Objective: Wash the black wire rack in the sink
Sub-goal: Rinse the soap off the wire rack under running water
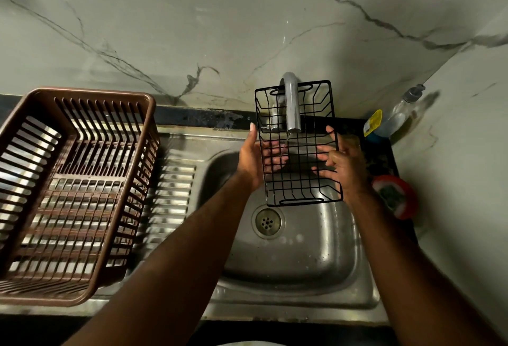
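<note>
Holding a black wire rack (299, 143) over the steel sink (302, 260), the person has both hands on it. Head view: rack is tilted, far end up behind the spout of the faucet (292, 104), near end above the drain (267, 222), not touching the basin. Thin water stream falls from the spout onto the grid.

Left hand (250, 163) on the rack's left side, fingers fairly straight under the grid, thumb up beside the rim. Right hand (348, 165) on the right side, fingers spread beneath, thumb over the rim wire, pinching it.

Brown plastic dish basket (90, 92) on the drainboard, left. Soap pump bottle (398, 115) far right in the corner. Red-rimmed round container (409, 200) right of the sink; contents unclear.
</note>
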A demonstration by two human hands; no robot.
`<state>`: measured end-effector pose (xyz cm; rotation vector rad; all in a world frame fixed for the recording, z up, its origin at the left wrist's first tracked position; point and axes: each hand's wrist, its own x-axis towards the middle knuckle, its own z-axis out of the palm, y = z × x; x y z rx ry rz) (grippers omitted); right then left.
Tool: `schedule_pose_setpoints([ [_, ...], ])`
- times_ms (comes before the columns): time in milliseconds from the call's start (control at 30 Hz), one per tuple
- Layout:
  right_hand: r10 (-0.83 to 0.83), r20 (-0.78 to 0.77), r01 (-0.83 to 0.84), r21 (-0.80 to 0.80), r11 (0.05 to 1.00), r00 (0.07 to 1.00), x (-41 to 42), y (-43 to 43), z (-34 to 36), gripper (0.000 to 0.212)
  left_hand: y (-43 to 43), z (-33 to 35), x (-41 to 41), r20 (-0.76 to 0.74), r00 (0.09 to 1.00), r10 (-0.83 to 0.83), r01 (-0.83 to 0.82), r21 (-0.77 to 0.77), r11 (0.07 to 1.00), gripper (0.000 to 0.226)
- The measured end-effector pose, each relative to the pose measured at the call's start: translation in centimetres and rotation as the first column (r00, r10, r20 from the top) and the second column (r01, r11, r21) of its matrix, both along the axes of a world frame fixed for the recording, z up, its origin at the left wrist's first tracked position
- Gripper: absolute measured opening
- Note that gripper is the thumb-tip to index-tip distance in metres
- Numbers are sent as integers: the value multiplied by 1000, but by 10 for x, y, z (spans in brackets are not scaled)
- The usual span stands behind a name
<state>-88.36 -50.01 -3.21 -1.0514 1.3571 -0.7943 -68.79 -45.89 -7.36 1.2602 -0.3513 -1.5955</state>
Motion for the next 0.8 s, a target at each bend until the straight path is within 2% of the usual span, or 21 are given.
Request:
schedule_pose_setpoints([
  [167, -15, -12, 15, 8, 1000, 1000, -3, 3, -2, 64, 10, -7, -3, -30, 997, -77, 78, 10, 997, 95],
  [333, -35, 4, 35, -23, 999, 999, -5, 7, -4, 63, 14, -9, -11, -75, 994, -82, 88, 79, 993, 83],
  [433, -75, 34, 76, -35, 996, 997, -4, 9, -6, 57, 8, -9, -12, -33, 998, -54, 57, 99, 993, 80],
  [533, -106, 27, 108, -75, 991, 994, -4, 12, -7, 55, 1, -11, -12, -2, 1000, -28, 28, 74, 997, 85],
  [667, -159, -37, 149, -197, 969, 987, -4, 23, -1, 59, -3, -18, -14, -51, 999, 7, -7, -4, 1000, 93],
  [800, -195, -24, 184, -230, 956, 981, -4, 33, 5, 64, -1, -21, -17, -52, 998, -26, 22, -60, 998, 95],
])
